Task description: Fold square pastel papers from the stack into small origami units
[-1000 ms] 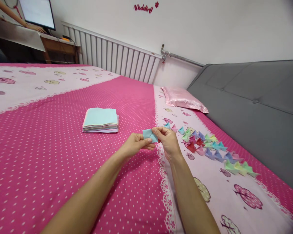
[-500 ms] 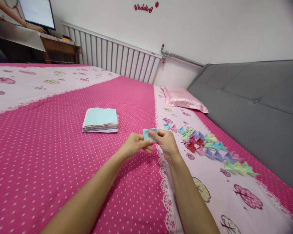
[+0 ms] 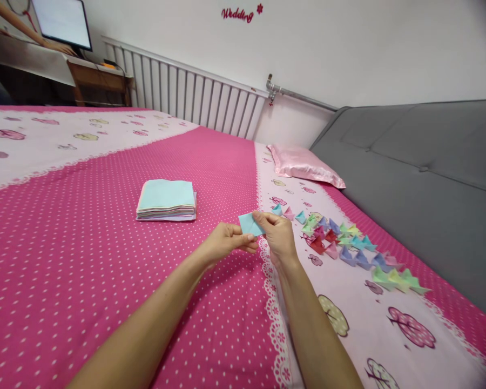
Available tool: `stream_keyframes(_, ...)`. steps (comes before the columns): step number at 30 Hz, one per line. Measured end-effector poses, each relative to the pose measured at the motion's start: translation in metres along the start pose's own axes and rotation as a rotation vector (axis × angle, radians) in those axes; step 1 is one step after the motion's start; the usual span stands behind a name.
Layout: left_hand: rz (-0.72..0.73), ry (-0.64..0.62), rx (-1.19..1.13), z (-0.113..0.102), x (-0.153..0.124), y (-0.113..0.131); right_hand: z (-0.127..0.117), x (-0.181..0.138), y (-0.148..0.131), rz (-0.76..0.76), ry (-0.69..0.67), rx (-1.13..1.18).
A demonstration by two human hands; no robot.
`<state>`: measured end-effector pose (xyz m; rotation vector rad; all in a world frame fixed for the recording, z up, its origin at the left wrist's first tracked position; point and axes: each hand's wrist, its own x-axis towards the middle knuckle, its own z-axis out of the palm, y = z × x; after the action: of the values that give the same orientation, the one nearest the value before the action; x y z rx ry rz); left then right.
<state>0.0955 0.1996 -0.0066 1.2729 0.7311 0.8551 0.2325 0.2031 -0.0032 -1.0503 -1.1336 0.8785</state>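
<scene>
While the right hand (image 3: 281,232) pinches a folded blue paper (image 3: 249,223) right of the paper stack (image 3: 168,193), the left hand (image 3: 225,240) grips its lower edge; aligned edges and firm pressure should sharpen creases.

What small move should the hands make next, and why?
Perhaps the right hand should press the blue paper flat, with the left hand steadying it: the paper is folded small, the right hand pinches its upper right corner, and the left thumb is at its lower edge.
</scene>
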Motion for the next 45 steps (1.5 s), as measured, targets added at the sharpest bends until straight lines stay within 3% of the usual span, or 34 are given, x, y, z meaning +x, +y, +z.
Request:
stream_keyframes(17,0.068,0.009,0.083,0.001,-0.001,0.003,-0.002,0.0,-0.003,-0.008,0.008,0.052)
stream_keyframes(23,0.17,0.195,0.02,-0.006,0.0,0.005,-0.003,-0.002,-0.005,-0.031,-0.077,-0.051)
stream_keyframes(27,0.181,0.25,0.037,-0.007,0.001,0.005,-0.001,-0.004,-0.007,-0.037,-0.162,-0.095)
stream_keyframes(34,0.278,0.399,0.039,-0.007,0.003,0.005,-0.001,-0.005,-0.008,-0.006,-0.187,-0.106)
stream_keyframes(45,0.284,0.379,-0.041,-0.007,0.003,0.005,-0.005,-0.003,-0.008,-0.036,-0.158,-0.135)
